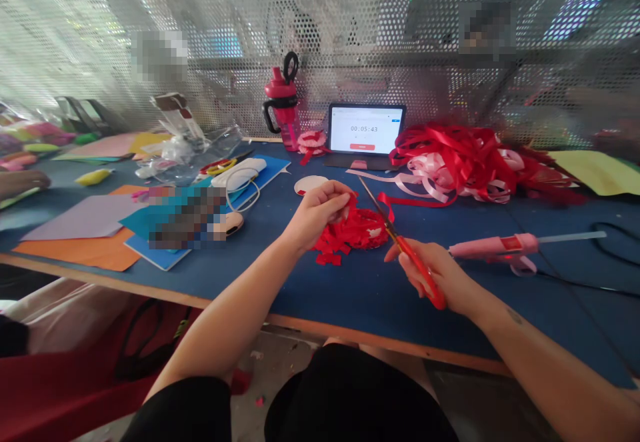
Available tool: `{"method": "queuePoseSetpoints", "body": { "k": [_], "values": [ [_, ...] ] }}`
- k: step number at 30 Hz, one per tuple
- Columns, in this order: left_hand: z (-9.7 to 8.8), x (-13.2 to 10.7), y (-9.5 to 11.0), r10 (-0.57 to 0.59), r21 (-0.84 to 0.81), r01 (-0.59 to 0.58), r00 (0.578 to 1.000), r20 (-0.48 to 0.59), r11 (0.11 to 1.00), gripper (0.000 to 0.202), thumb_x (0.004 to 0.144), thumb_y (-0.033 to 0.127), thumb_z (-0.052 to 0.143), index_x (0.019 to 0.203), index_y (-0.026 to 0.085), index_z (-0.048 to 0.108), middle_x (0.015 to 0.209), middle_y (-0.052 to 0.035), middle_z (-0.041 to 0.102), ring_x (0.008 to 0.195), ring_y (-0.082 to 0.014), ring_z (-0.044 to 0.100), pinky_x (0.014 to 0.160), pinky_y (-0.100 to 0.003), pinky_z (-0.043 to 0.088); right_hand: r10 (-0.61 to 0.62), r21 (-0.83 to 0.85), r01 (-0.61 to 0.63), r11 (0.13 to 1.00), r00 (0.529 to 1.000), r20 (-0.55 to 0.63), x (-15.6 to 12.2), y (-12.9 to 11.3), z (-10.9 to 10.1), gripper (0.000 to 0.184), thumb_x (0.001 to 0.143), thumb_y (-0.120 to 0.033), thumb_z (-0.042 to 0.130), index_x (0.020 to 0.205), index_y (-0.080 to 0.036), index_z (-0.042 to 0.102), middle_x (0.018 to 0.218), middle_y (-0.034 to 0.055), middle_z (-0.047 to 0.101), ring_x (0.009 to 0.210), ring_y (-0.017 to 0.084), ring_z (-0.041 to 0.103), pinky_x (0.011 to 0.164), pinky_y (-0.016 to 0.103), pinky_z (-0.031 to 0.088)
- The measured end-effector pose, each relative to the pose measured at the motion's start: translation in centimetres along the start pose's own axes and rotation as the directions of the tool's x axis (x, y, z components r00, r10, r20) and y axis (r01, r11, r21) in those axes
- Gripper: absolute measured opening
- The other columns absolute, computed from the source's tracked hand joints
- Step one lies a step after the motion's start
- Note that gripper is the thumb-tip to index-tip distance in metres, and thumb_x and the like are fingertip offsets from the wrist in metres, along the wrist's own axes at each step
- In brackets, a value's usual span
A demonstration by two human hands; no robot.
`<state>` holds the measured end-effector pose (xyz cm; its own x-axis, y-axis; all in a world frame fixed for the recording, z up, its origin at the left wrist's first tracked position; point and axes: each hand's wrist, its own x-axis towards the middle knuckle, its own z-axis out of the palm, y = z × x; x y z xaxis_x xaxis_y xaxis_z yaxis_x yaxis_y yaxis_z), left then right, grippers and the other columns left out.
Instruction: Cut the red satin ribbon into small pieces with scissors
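My left hand [320, 210] is closed in a pinch on a red ribbon rosette [356, 230] that rests on the blue table top [350, 289]. My right hand [435, 275] grips red-handled scissors [400, 239], whose blades point up and left toward the rosette and a loose red ribbon end [385, 200]. Small red ribbon scraps [329, 259] lie just below the rosette.
A pink glue gun [500, 247] with its cable lies right of my right hand. A heap of red and white ribbon [460, 162] sits behind, beside a tablet showing a timer [365, 129], a red bottle [281, 105], a white disc [310, 184]. Coloured paper sheets [90, 229] cover the left.
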<state>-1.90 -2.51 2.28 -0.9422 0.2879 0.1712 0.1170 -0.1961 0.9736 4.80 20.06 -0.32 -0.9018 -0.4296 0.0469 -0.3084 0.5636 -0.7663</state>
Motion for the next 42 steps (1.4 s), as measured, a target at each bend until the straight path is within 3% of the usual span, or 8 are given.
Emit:
{"method": "queuePoseSetpoints", "body": {
  "k": [4, 8, 12, 16, 20, 28, 34, 42],
  "values": [
    [0.1, 0.0, 0.0, 0.054, -0.047, -0.053, 0.998, 0.025, 0.998, 0.018, 0.083, 0.026, 0.054, 0.090, 0.013, 0.063, 0.063, -0.0006, 0.053, 0.050, -0.0054, 0.038, 0.048, -0.018, 0.030, -0.034, -0.011, 0.035, 0.999, 0.999, 0.006, -0.1, 0.2, 0.0, 0.044, 0.093, -0.058, 0.032, 0.095, -0.021, 0.054, 0.055, -0.0021, 0.050, 0.049, 0.014, 0.049, 0.051, 0.025, 0.037],
    [0.2, 0.0, -0.2, 0.059, -0.071, -0.061, 0.998, -0.022, 0.996, 0.023, 0.087, 0.034, 0.051, 0.081, 0.014, 0.061, 0.064, -0.0018, 0.055, 0.053, -0.0066, 0.040, 0.050, -0.019, 0.033, -0.039, -0.066, 0.041, 0.997, 0.999, 0.036, -0.2, -0.1, 0.1, 0.047, 0.091, -0.062, 0.032, 0.100, -0.021, 0.052, 0.063, 0.0002, 0.053, 0.054, 0.016, 0.051, 0.055, 0.027, 0.039],
    [0.2, 0.1, -0.5, 0.035, -0.127, -0.041, 0.998, -0.051, 0.991, 0.017, 0.085, 0.025, 0.050, 0.074, 0.014, 0.056, 0.067, -0.0027, 0.058, 0.053, -0.0067, 0.044, 0.052, -0.019, 0.035, -0.019, -0.085, 0.023, 0.996, 0.999, 0.046, -0.2, -0.5, 0.1, 0.046, 0.092, -0.060, 0.031, 0.101, -0.020, 0.052, 0.064, 0.0007, 0.054, 0.056, 0.017, 0.052, 0.056, 0.027, 0.039],
    [0.0, 0.1, -0.5, 0.061, -0.197, -0.068, 0.997, -0.045, 0.978, 0.010, 0.073, 0.012, 0.047, 0.074, 0.013, 0.057, 0.069, -0.0035, 0.060, 0.056, -0.0083, 0.048, 0.052, -0.020, 0.037, -0.030, -0.099, 0.035, 0.994, 0.998, 0.056, -0.1, -0.5, -0.1, 0.044, 0.092, -0.058, 0.032, 0.100, -0.020, 0.052, 0.065, 0.0007, 0.054, 0.057, 0.016, 0.053, 0.056, 0.027, 0.039],
    [0.3, 0.0, -0.3, 0.059, -0.131, -0.071, 0.994, -0.090, 0.989, 0.012, 0.075, 0.012, 0.048, 0.077, 0.013, 0.060, 0.069, -0.0032, 0.062, 0.054, -0.0074, 0.048, 0.053, -0.020, 0.039, -0.029, -0.121, 0.035, 0.992, 0.998, 0.050, 0.0, -0.6, 0.0, 0.044, 0.091, -0.057, 0.032, 0.101, -0.019, 0.053, 0.062, 0.0001, 0.052, 0.056, 0.017, 0.053, 0.057, 0.028, 0.040],
    [0.0, 0.3, -0.6, 0.125, 0.023, -0.123, 0.984, -0.130, 0.992, 0.020, 0.078, 0.028, 0.064, 0.093, 0.015, 0.060, 0.066, 0.0001, 0.064, 0.052, -0.0057, 0.049, 0.049, -0.017, 0.037, -0.024, -0.171, 0.038, 0.985, 0.996, 0.083, -0.2, -1.4, -0.3, 0.047, 0.088, -0.056, 0.032, 0.103, -0.017, 0.053, 0.065, 0.0014, 0.053, 0.053, 0.016, 0.049, 0.056, 0.028, 0.039],
    [0.1, 0.0, -0.2, 0.076, 0.013, -0.075, 0.991, -0.113, 0.997, 0.023, 0.075, 0.031, 0.068, 0.081, 0.014, 0.054, 0.062, 0.0004, 0.063, 0.049, -0.0045, 0.049, 0.048, -0.016, 0.037, 0.019, -0.243, 0.007, 0.970, 0.994, 0.107, -0.3, -1.7, -0.4, 0.047, 0.087, -0.055, 0.034, 0.105, -0.016, 0.054, 0.063, 0.0010, 0.052, 0.052, 0.016, 0.047, 0.055, 0.028, 0.036],
    [0.2, -0.2, 0.0, 0.031, 0.074, -0.026, 0.997, -0.075, 0.997, 0.015, 0.073, 0.027, 0.065, 0.073, 0.014, 0.056, 0.054, 0.0023, 0.058, 0.041, -0.0017, 0.038, 0.041, -0.016, 0.025, 0.009, -0.227, 0.022, 0.974, 0.991, 0.135, -0.1, -1.5, -0.4, 0.048, 0.088, -0.056, 0.034, 0.106, -0.018, 0.055, 0.063, 0.0006, 0.051, 0.051, 0.015, 0.044, 0.053, 0.025, 0.032]
  ]
}}
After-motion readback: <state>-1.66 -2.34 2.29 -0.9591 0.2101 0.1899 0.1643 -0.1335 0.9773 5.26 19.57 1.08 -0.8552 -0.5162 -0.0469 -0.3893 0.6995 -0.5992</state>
